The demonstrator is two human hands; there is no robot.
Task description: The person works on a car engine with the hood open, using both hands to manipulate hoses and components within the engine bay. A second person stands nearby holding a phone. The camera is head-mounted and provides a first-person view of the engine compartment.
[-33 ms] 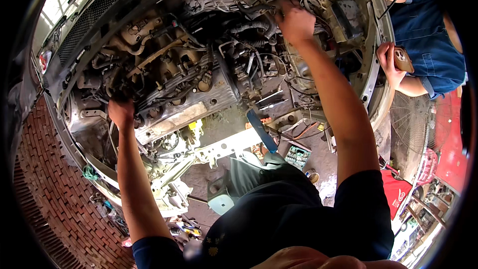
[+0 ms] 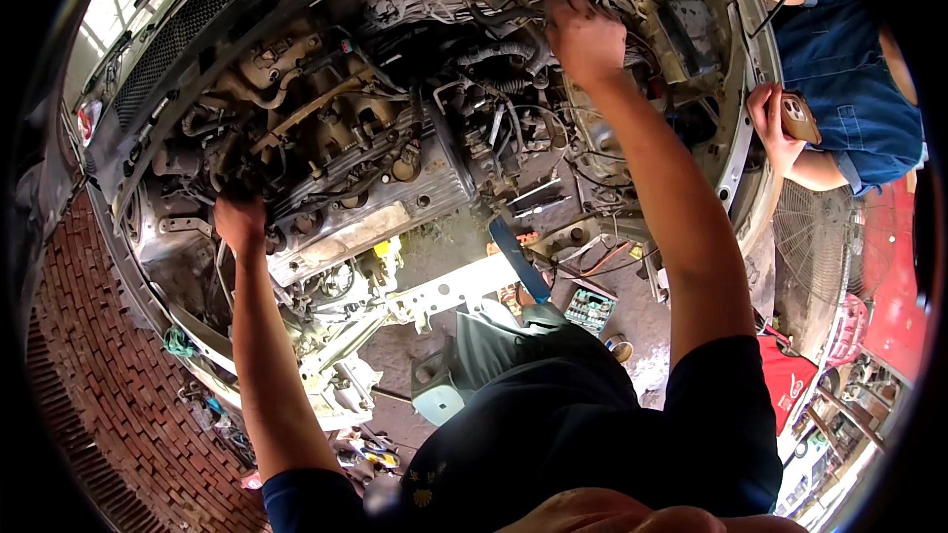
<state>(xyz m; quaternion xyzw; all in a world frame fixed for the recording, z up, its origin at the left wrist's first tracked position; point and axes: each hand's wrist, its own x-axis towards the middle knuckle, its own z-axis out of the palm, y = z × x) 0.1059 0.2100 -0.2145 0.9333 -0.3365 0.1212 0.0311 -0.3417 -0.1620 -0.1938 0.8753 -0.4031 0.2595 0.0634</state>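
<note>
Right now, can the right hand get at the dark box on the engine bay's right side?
Probably yes: the right hand is near the dark box, its top looks uncovered, and no large part seems to block the way. What that hand touches is unclear.

Grimy metal engine (image 2: pixel 380 199), exposed; ribbed hose (image 2: pixel 494 52) alongside

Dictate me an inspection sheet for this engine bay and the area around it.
Surface: grey floor, with red brick paving at left.
Job's things: engine, exposed; corrugated hose behind it.
Clutter: open tool case on the floor.
Hands: left hand at the engine's left end, right hand beside the hose; both grips unclear.
Cables: thin wires below the right hand; ends unclear.
Surroundings: another person's hand holds a phone; a wire fan guard shows at right.
</note>
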